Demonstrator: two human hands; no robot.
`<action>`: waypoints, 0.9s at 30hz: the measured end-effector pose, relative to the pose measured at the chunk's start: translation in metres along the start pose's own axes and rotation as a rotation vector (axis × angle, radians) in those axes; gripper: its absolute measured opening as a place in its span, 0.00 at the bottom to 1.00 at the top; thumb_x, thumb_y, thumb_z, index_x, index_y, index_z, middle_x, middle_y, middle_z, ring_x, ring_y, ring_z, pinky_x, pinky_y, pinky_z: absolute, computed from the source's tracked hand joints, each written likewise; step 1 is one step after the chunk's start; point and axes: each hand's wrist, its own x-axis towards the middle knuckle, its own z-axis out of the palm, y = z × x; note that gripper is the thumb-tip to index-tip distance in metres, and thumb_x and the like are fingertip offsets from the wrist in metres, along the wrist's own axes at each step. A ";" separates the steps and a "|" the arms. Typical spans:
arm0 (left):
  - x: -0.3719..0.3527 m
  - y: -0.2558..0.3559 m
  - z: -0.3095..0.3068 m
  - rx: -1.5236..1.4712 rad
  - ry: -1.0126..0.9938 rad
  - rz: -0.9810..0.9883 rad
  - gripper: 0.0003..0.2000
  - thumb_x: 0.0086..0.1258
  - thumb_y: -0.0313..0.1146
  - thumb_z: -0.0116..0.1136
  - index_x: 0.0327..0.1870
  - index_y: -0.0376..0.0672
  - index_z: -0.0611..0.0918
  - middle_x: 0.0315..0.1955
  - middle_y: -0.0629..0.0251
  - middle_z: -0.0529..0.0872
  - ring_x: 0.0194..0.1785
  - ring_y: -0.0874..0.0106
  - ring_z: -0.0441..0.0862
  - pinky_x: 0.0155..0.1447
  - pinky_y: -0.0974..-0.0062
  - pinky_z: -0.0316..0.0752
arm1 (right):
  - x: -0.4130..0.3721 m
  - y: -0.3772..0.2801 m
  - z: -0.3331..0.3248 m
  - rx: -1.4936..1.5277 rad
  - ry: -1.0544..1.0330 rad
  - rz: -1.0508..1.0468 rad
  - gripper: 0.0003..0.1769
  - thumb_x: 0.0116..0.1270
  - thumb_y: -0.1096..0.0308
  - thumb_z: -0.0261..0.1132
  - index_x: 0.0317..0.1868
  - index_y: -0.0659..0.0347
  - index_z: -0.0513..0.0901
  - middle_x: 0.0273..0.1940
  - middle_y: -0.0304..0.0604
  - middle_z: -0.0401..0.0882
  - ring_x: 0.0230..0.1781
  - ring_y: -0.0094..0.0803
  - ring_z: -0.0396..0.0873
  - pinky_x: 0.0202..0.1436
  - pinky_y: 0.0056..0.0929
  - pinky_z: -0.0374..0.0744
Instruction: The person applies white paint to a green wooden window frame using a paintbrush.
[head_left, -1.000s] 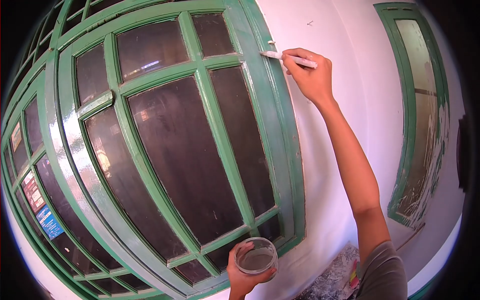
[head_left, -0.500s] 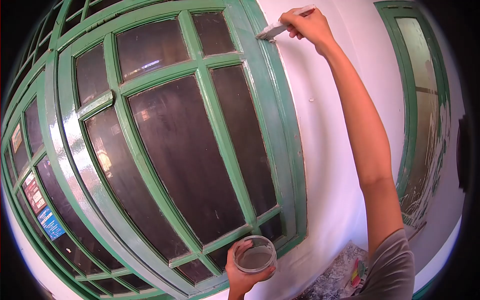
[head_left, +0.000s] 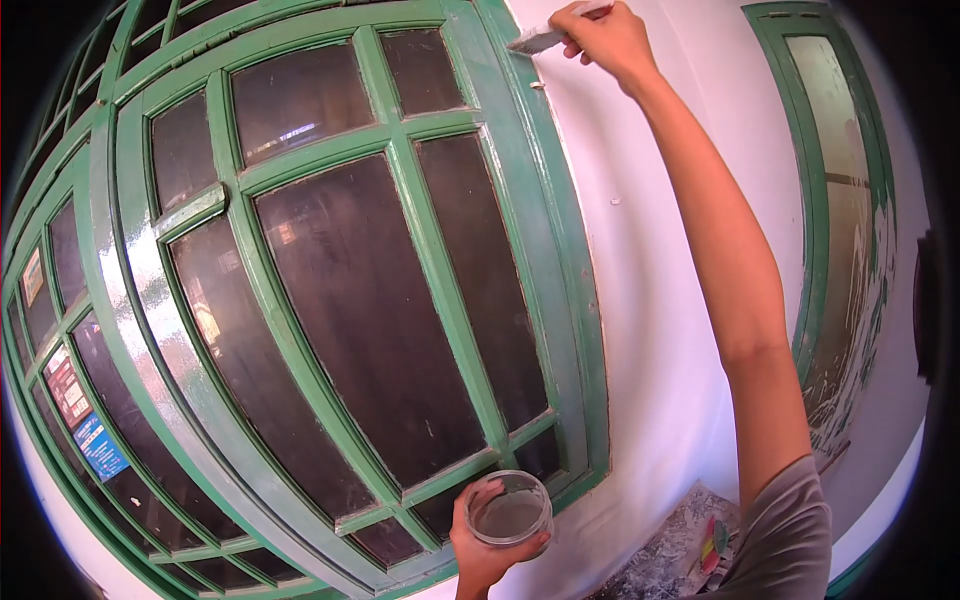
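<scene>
White wall (head_left: 650, 300), green frame (head_left: 570, 300), right hand (head_left: 608, 45) gripping paintbrush (head_left: 540, 40) at frame's upper-right edge, left hand (head_left: 482, 548) clasping tub (head_left: 548, 522) near bottom edge

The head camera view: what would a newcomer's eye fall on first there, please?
Probably the big green-painted frame with dark glass panes, filling the left and middle of the view. Next would come the raised right hand at the top, holding a flat brush with greyish bristles at the frame's right edge, and the left hand low in the middle, holding a round clear container.
</scene>
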 end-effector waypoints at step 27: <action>-0.006 -0.028 -0.004 0.069 -0.041 -0.087 0.52 0.39 0.35 0.90 0.70 0.36 0.69 0.63 0.52 0.79 0.69 0.58 0.77 0.72 0.55 0.75 | 0.006 0.014 -0.005 -0.110 -0.343 -0.054 0.12 0.58 0.61 0.70 0.34 0.61 0.91 0.25 0.39 0.87 0.23 0.24 0.85 0.27 0.25 0.80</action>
